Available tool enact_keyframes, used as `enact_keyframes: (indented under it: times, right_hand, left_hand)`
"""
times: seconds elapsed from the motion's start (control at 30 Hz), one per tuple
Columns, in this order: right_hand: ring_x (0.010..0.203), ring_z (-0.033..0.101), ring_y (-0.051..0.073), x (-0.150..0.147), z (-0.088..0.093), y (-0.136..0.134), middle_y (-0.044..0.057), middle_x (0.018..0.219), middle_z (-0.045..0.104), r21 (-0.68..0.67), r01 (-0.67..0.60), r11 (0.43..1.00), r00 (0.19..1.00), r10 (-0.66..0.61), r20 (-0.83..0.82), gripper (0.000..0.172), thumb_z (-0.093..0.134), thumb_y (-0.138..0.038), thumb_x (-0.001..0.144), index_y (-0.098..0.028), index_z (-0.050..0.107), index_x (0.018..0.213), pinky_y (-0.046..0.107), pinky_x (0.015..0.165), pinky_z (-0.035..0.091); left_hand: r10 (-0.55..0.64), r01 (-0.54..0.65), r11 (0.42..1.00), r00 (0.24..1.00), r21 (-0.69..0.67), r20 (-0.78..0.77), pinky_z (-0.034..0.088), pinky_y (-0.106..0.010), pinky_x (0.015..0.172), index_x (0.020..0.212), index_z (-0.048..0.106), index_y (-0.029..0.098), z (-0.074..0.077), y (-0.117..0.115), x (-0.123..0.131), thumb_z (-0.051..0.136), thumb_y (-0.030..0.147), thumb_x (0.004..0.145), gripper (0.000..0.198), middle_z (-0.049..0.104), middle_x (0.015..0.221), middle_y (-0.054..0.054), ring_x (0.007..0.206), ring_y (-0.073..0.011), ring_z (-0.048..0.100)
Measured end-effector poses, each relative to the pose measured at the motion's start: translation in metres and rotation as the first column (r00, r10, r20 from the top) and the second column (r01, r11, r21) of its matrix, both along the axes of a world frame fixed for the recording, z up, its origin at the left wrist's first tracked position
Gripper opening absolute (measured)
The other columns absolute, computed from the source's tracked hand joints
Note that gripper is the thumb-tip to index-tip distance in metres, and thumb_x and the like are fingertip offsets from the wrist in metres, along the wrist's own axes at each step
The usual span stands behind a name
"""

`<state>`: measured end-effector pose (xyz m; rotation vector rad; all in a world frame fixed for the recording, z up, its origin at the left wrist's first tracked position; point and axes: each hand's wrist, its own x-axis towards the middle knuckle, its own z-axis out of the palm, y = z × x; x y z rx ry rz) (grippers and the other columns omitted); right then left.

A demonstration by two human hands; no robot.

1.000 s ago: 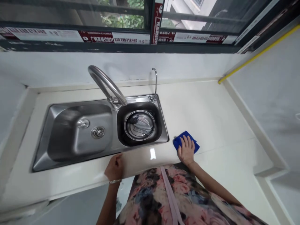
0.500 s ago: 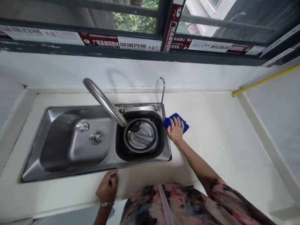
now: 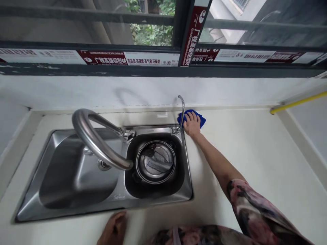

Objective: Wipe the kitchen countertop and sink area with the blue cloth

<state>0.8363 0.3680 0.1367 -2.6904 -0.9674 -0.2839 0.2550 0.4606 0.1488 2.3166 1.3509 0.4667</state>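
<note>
My right hand (image 3: 192, 125) presses a folded blue cloth (image 3: 202, 120) onto the countertop, just right of the thin tap (image 3: 182, 112). Its fingers lie over the cloth. My left hand (image 3: 113, 228) is closed at the counter's front edge, below the sink, and nothing shows in it. In the right basin of the steel sink (image 3: 190, 183) sits a round metal pot (image 3: 156, 182) with a perforated bottom. Grey, cloth-like pieces (image 3: 160, 162) and a dark object I cannot make out lie inside the pot.
A large curved faucet (image 3: 102, 149) arches over the sink's left basin. Pale countertop (image 3: 242, 163) stretches to the right. Behind are a white wall (image 3: 153, 90) and a dark window frame (image 3: 114, 70). A yellow pipe (image 3: 298, 102) runs along the right wall.
My right hand has slid the blue cloth toward the back wall, behind the thin tap. The view has shifted, and my left hand sits lower in it, still closed.
</note>
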Motion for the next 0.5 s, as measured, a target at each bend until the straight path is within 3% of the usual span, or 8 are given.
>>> enact_keyframes:
  times: [0.23,0.37,0.5]
  right_hand:
    - [0.142,0.036,0.039,0.011,0.001,0.035,0.019,0.148,0.056,0.044,0.15,0.988,0.988,-0.149,-0.034,0.048,0.043,-0.031,0.099,-0.015,0.059,0.141,0.059,0.115,0.02]
    - [0.141,0.038,0.036,0.008,0.005,0.028,0.017,0.149,0.057,0.064,0.111,0.992,0.994,-0.11,-0.02,0.048,0.042,-0.032,0.1,-0.016,0.061,0.141,0.055,0.116,0.021]
    - [0.144,0.038,0.031,0.014,0.009,0.003,0.013,0.151,0.057,0.034,-0.035,0.999,0.999,0.035,-0.003,0.048,0.041,-0.035,0.102,-0.018,0.061,0.143,0.048,0.118,0.023]
  left_hand:
    - [0.072,-0.071,0.993,0.997,-0.094,0.014,0.061,-0.039,0.068,0.09,0.073,0.038,0.011,-0.002,0.005,0.053,0.032,0.088,0.022,0.081,0.093,0.004,0.078,-0.0246,0.077]
    - [0.053,-0.053,0.993,0.999,-0.106,-0.004,0.059,-0.04,0.069,0.091,0.074,0.033,0.013,-0.001,0.007,0.051,0.034,0.091,0.023,0.081,0.095,-0.001,0.08,-0.0259,0.076]
    - [0.08,-0.088,0.993,0.992,-0.079,-0.099,0.056,-0.03,0.073,0.093,0.075,0.027,0.014,-0.003,0.008,0.047,0.034,0.093,0.028,0.081,0.096,-0.002,0.079,-0.0195,0.074]
